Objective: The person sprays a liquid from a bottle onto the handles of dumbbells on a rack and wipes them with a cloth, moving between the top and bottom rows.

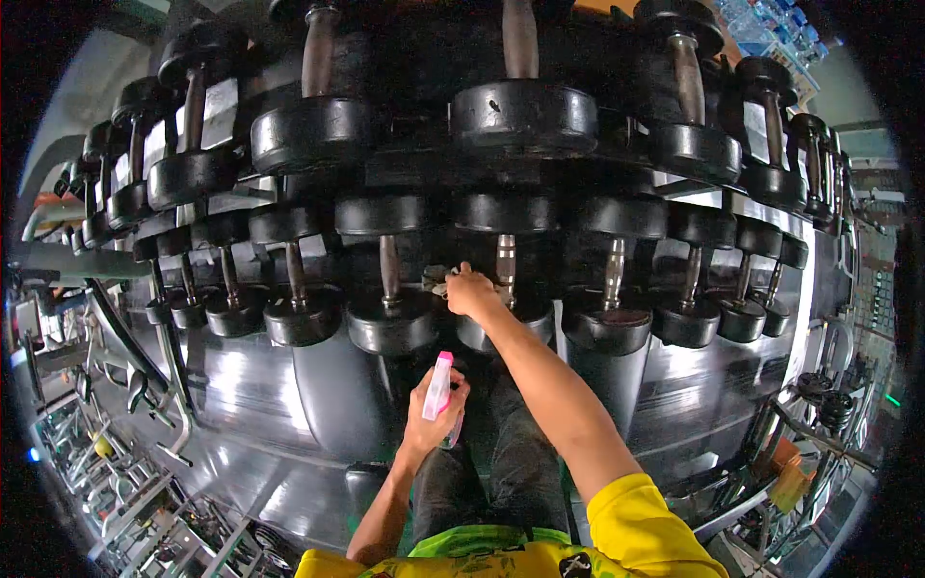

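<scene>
Close to the body, the left hand (429,416) is wrapped around a spray bottle (439,383), pink top up and held low, seemingly to stay clear of the other arm. Farther out, the right hand (470,292) clamps a bunched cloth (436,279) against a dumbbell (505,252) in the lower row (bigger dumbbells (525,118) rest above).

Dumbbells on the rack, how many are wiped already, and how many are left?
Done: cannot tell; no dumbbell looks cleaner than the rest. In hand: the right hand holds a cloth beside a lower-row dumbbell handle, while the left hand holds a spray bottle. Left: possibly many; both rows of dumbbells stretch far to either side.
</scene>
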